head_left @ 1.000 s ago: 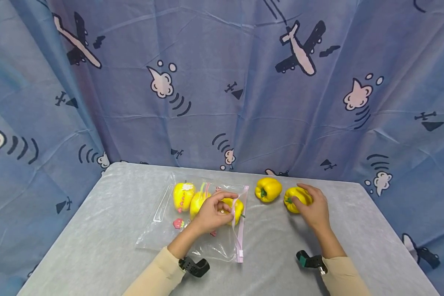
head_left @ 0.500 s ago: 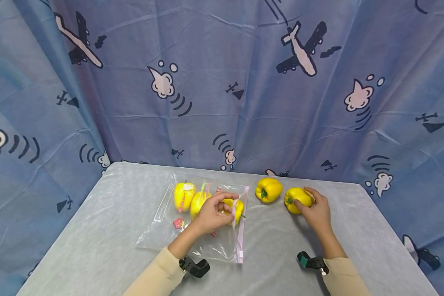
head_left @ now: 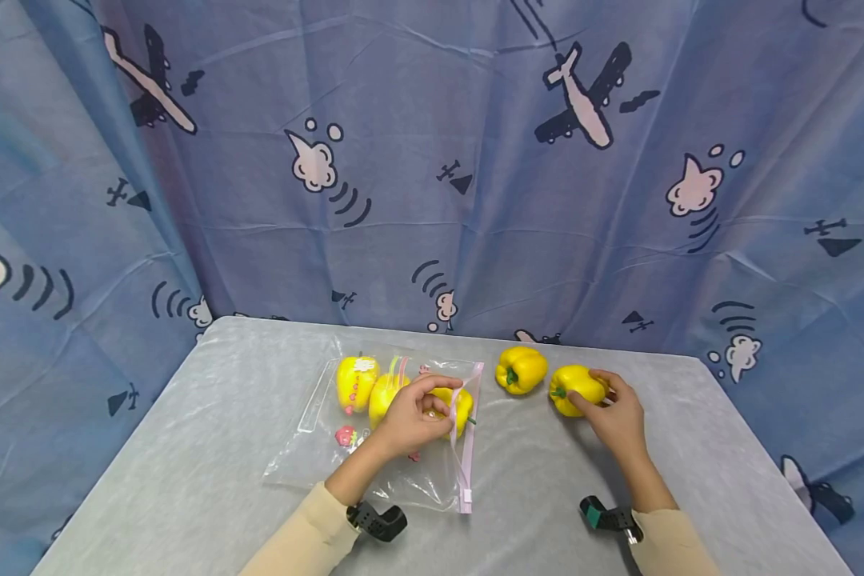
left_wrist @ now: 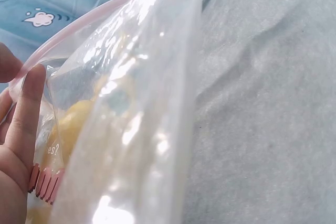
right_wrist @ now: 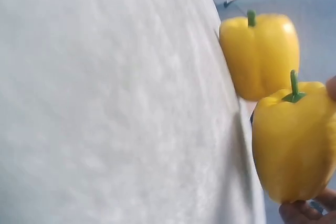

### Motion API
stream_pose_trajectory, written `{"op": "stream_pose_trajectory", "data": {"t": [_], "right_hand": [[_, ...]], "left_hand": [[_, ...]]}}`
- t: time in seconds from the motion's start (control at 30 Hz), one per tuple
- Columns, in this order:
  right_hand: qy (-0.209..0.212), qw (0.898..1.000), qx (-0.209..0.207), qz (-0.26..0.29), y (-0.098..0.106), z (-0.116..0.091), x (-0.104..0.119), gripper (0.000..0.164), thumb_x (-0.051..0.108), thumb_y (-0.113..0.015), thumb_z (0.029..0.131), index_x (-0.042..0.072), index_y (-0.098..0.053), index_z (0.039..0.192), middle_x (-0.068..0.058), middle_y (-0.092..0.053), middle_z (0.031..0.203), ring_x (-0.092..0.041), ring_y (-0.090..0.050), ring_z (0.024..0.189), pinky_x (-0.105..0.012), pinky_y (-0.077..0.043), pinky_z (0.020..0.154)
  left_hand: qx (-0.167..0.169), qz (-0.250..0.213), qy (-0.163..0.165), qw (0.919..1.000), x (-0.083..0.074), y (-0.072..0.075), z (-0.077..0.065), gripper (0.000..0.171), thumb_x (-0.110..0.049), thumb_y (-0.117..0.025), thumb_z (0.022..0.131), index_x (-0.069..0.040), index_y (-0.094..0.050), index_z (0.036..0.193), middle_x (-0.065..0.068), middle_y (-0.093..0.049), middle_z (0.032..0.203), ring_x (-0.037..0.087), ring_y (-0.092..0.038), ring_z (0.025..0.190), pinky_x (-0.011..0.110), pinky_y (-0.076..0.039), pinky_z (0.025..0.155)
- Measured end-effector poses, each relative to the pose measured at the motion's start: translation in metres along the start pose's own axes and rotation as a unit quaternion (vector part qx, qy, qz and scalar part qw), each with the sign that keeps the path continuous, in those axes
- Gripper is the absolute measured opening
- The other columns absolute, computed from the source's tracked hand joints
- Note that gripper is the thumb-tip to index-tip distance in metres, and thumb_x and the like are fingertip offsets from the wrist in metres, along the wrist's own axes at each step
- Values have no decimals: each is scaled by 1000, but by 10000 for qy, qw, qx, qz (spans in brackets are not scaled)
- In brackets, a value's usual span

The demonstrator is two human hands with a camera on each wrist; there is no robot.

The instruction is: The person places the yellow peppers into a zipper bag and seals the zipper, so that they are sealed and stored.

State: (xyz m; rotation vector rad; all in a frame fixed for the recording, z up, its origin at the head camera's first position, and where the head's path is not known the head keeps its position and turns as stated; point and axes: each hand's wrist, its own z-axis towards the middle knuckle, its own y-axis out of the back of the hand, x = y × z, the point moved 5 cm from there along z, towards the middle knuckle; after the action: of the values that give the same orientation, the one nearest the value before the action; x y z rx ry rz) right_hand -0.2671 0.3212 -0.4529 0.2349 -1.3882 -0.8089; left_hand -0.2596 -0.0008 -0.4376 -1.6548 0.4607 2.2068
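My left hand [head_left: 414, 416] pinches the pink zip edge of a clear zip bag [head_left: 310, 456] lying on the table. In the left wrist view, thumb and finger meet at the pink strip [left_wrist: 68, 29]. Inside the bag are three yellow bell peppers, one [head_left: 358, 384] at the far left and one partly behind my left hand. My right hand [head_left: 619, 416] grips another yellow bell pepper [head_left: 572, 390] from its right side, its green stem pointing left. In the right wrist view, fingers sit at this pepper's [right_wrist: 294, 145] side and base. Just left of it lies a loose yellow pepper [head_left: 522, 370].
A grey cloth-covered table [head_left: 187, 448] extends to both sides of the hands. Behind its far edge hangs a blue curtain [head_left: 403, 160] with airplane prints. Each wrist wears a black camera mount, the left one [head_left: 378, 522] close to the bag's near edge.
My right hand has shifted its hold lower on the pepper's right side, and the pepper has moved slightly left. My left hand stays on the bag's edge.
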Motion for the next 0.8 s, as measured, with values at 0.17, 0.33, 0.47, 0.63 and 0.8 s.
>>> {"op": "stream_pose_trajectory", "data": {"t": [0.17,0.33,0.47,0.63,0.8], "right_hand": [[386,9991,-58,143,2,-14,16,53,21,-76,82,1,-56,127,-18,-52,133,-36,-50,119,-49,-47,96],[617,9978,75,249,-1,-30,31,50,19,-77,80,3,-58,124,-16,-54,131,-32,-52,116,-17,-49,88],[791,9956,268,430,-9,-44,39,49,15,-78,80,3,-59,123,-15,-55,130,-29,-53,113,-3,-42,82],[1067,9901,581,700,-23,-64,53,50,11,-79,77,4,-59,122,-14,-55,129,-26,-53,113,-7,-46,84],[1378,9829,794,933,-37,-79,67,51,9,-81,74,6,-60,121,-13,-57,127,-22,-54,110,-17,-51,87]], "left_hand": [[20,11,-26,10000,0,-1,0,53,14,-60,74,7,-56,126,23,-49,129,5,-60,79,15,-55,63],[13,-74,-22,10000,1,-2,0,52,14,-60,74,8,-55,126,25,-47,127,4,-60,78,16,-56,64],[46,-119,-34,9999,2,-3,-1,52,14,-60,74,9,-54,126,26,-46,126,3,-61,78,17,-56,64],[35,-92,1,10000,2,-3,-2,52,15,-60,74,8,-55,126,25,-47,126,5,-61,77,16,-55,63],[27,-82,-31,10000,0,-3,-2,52,13,-61,74,9,-55,125,25,-48,126,9,-62,78,15,-55,63]]}}
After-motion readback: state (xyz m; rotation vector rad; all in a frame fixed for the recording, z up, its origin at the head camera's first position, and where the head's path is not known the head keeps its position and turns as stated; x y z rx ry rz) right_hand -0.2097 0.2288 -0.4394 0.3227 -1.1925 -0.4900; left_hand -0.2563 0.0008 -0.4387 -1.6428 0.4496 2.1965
